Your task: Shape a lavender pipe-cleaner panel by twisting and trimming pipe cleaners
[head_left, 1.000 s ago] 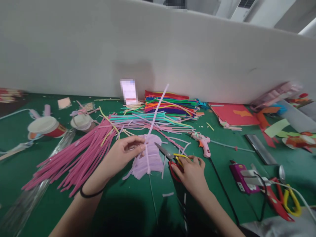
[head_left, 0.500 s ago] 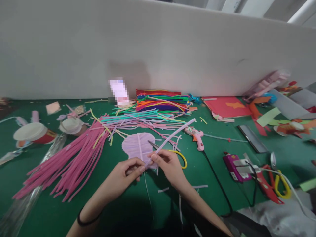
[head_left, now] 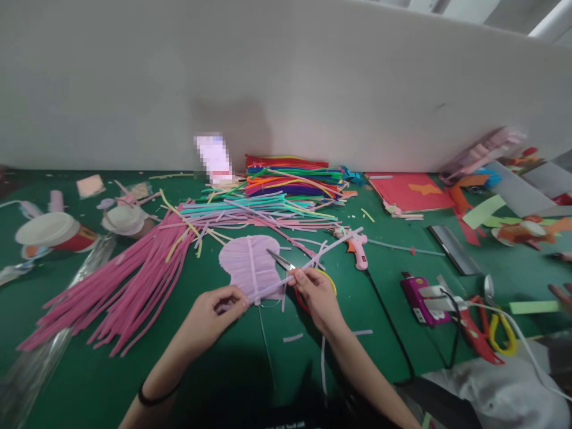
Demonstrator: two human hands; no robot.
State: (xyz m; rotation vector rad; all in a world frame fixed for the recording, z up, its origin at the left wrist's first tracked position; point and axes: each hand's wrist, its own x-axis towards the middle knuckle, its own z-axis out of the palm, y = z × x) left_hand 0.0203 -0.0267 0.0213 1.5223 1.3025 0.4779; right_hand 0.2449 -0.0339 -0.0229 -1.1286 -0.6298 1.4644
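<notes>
A lilac pipe cleaner [head_left: 322, 256] stretches between my hands, slanting up to the right. My left hand [head_left: 217, 319] pinches its lower end, at the bottom edge of a flat lilac piece [head_left: 239, 265] built from pipe cleaners laid side by side. Further along the strand, my right hand [head_left: 318, 301] grips it between thumb and fingers, leaving a free end beyond. Scissors [head_left: 280, 260] with a red and yellow handle lie under and behind my right hand, their blades pointing at the lilac piece. Short lilac offcuts [head_left: 293, 338] are scattered nearby.
Pink pipe cleaners [head_left: 120, 280] fan out on the left, with multicoloured bundles [head_left: 290, 179] behind. A pink glue gun [head_left: 358, 250] trails a black cord on the right, near a purple power block [head_left: 422, 301]. Another person's hand [head_left: 562, 298] shows at the right edge.
My hands have moved apart along the pipe cleaner: the left shifted left, the right shifted right. More strand shows between them. Another person's hand has appeared at the right edge.
</notes>
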